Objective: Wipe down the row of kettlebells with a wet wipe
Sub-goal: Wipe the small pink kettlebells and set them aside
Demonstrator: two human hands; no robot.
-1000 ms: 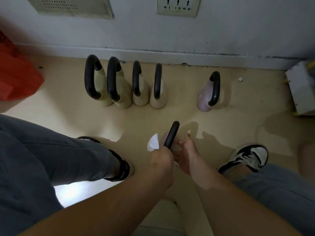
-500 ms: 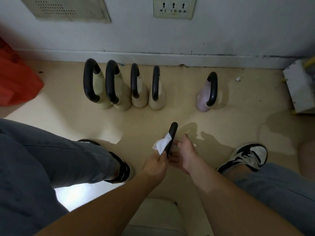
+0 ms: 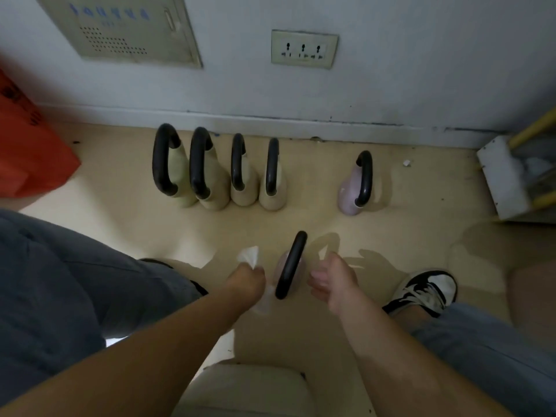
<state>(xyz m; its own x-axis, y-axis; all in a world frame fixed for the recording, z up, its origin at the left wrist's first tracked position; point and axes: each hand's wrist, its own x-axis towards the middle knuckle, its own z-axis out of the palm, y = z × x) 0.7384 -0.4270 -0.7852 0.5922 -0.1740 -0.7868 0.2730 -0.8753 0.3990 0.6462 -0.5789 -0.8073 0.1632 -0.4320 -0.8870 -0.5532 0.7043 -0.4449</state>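
Head view, looking down past my knees at the floor (image 3: 421, 224), I read it from the left. Far out to the left of my left hand sits an orange bag (image 3: 27, 152) against the wall. Ahead of that hand, up by the skirting, four cream kettlebells (image 3: 216, 188) with black handles stand upright, touching or nearly touching one another in a row.

My left hand (image 3: 245, 281) is curled into a fist around the wet wipe (image 3: 249, 256); a white tuft of it pokes out past the knuckles, away from me. The hand sits just beside the near kettlebell but I see a sliver of gap, so I take it as apart.

Between my two hands stands the pink kettlebell (image 3: 287, 272), its black handle running away from me and its pale body mostly hidden beneath the handle. Nothing grips it.

My right hand (image 3: 332, 281) hovers just right of that handle, fingers (image 3: 316, 276) loosely spread and slightly bent, holding nothing.

Ahead and a little right of the right hand, a second pink kettlebell (image 3: 355, 191) stands alone, well apart from the cream row. Right of the right hand rests my black-and-white sneaker (image 3: 427, 290), and further up in the corner a white box (image 3: 505, 179).
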